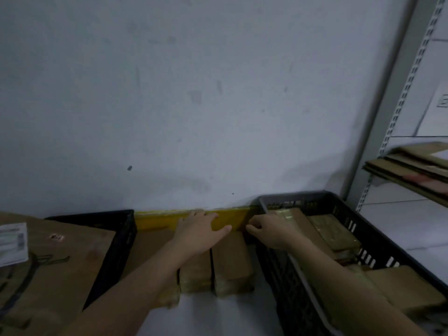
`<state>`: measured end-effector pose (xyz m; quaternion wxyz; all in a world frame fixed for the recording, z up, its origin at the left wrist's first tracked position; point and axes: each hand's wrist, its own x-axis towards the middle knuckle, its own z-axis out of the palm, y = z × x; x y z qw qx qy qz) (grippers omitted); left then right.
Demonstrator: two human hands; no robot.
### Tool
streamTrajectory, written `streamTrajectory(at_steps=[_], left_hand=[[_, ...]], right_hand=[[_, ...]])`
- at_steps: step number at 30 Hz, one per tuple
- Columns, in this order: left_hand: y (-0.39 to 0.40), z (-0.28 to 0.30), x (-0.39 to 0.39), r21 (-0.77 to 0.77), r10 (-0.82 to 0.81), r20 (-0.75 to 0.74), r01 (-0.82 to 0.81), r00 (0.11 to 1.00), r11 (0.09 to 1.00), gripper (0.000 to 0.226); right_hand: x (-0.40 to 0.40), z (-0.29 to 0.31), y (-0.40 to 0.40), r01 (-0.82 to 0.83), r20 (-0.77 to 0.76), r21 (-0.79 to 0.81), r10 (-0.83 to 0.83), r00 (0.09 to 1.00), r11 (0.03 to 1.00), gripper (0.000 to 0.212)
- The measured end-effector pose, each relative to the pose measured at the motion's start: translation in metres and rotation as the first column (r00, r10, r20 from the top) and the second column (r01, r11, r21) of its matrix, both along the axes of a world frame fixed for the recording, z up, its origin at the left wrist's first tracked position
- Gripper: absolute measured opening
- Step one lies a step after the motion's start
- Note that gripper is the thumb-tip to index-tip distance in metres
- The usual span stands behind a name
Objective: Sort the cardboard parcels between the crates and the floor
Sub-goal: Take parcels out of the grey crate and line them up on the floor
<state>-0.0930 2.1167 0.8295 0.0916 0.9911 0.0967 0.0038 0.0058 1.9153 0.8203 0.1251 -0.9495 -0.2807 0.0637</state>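
Two brown cardboard parcels (231,263) stand side by side on the floor between two black crates. My left hand (201,229) lies flat with straight fingers on the far end of the left parcel (196,272). My right hand (269,229) hovers at the near-left corner of the right crate (363,229), fingers loosely curled by a parcel (298,221) inside it; whether it grips that parcel is unclear. Several more taped parcels (334,231) lie in that crate. The left crate (121,229) holds a large cardboard box (60,267).
A grey wall with a yellow strip (160,219) along its base stands right behind the parcels. A metal shelf rack (400,122) at the right carries flattened cardboard (412,166). A white label (13,243) lies on the large box. Pale floor shows in front.
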Motion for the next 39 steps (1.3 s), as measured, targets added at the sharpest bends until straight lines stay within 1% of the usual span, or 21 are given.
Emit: streamTrajectory(at_steps=[5, 9, 12, 15, 18, 21, 23, 25, 28, 29, 30, 32, 33, 35, 37, 39], left_hand=[[-0.046, 0.016, 0.009, 0.010, -0.098, 0.016, 0.098, 0.995, 0.995, 0.074], [-0.089, 0.026, 0.023, 0.002, -0.151, 0.036, 0.151, 0.988, 0.989, 0.073], [-0.128, 0.028, 0.036, -0.004, -0.187, 0.059, 0.188, 0.981, 0.982, 0.071], [-0.171, 0.016, 0.048, -0.069, -0.225, 0.061, 0.229, 0.972, 0.971, 0.069], [-0.218, -0.006, 0.053, -0.114, -0.311, 0.010, 0.310, 0.950, 0.944, 0.070], [-0.260, -0.027, 0.047, -0.154, -0.393, -0.080, 0.378, 0.916, 0.913, 0.077], [-0.279, -0.040, 0.043, -0.168, -0.416, -0.146, 0.392, 0.897, 0.905, 0.084], [-0.290, -0.055, 0.043, -0.159, -0.417, -0.205, 0.390, 0.886, 0.907, 0.094], [-0.296, -0.076, 0.047, -0.103, -0.391, -0.269, 0.377, 0.880, 0.920, 0.102], [-0.298, -0.081, 0.047, -0.083, -0.381, -0.279, 0.373, 0.881, 0.924, 0.101], [-0.299, -0.085, 0.047, -0.079, -0.370, -0.281, 0.363, 0.886, 0.928, 0.100], [-0.301, -0.090, 0.043, -0.131, -0.347, -0.274, 0.322, 0.897, 0.937, 0.098], [-0.302, -0.092, 0.042, -0.163, -0.343, -0.275, 0.308, 0.898, 0.937, 0.098], [-0.303, -0.093, 0.041, -0.198, -0.345, -0.277, 0.298, 0.897, 0.934, 0.100], [-0.305, -0.092, 0.042, -0.233, -0.344, -0.286, 0.284, 0.894, 0.930, 0.102], [-0.304, -0.093, 0.044, -0.253, -0.346, -0.319, 0.273, 0.882, 0.928, 0.104]], right_hand=[[-0.001, 0.028, -0.056, 0.083, 0.041, 0.103, -0.088, 0.995, 0.991, 0.041], [0.010, 0.036, -0.110, 0.144, 0.060, 0.171, -0.156, 0.986, 0.975, 0.043], [0.019, 0.035, -0.151, 0.177, 0.044, 0.176, -0.188, 0.981, 0.968, 0.045], [0.029, 0.029, -0.196, 0.195, 0.043, 0.155, -0.204, 0.978, 0.968, 0.041], [0.034, 0.020, -0.243, 0.211, 0.016, 0.153, -0.215, 0.976, 0.966, 0.043], [0.037, 0.003, -0.286, 0.226, -0.019, 0.176, -0.226, 0.974, 0.958, 0.039], [0.037, -0.009, -0.309, 0.203, -0.051, 0.181, -0.197, 0.979, 0.962, 0.039], [0.038, -0.018, -0.327, 0.134, -0.085, 0.145, -0.122, 0.989, 0.980, 0.042], [0.040, -0.024, -0.346, 0.003, -0.152, 0.037, 0.003, 0.988, 0.999, 0.051], [0.041, -0.026, -0.350, -0.033, -0.190, -0.008, 0.031, 0.981, 0.999, 0.059], [0.041, -0.027, -0.354, -0.066, -0.233, -0.063, 0.049, 0.971, 0.996, 0.072], [0.036, -0.030, -0.359, -0.118, -0.303, -0.171, 0.062, 0.951, 0.978, 0.096], [0.035, -0.032, -0.360, -0.139, -0.320, -0.202, 0.069, 0.945, 0.969, 0.103], [0.035, -0.036, -0.362, -0.177, -0.336, -0.225, 0.094, 0.937, 0.958, 0.108], [0.037, -0.041, -0.364, -0.186, -0.338, -0.209, 0.108, 0.935, 0.960, 0.109], [0.040, -0.049, -0.366, -0.189, -0.309, -0.178, 0.128, 0.943, 0.966, 0.109]])
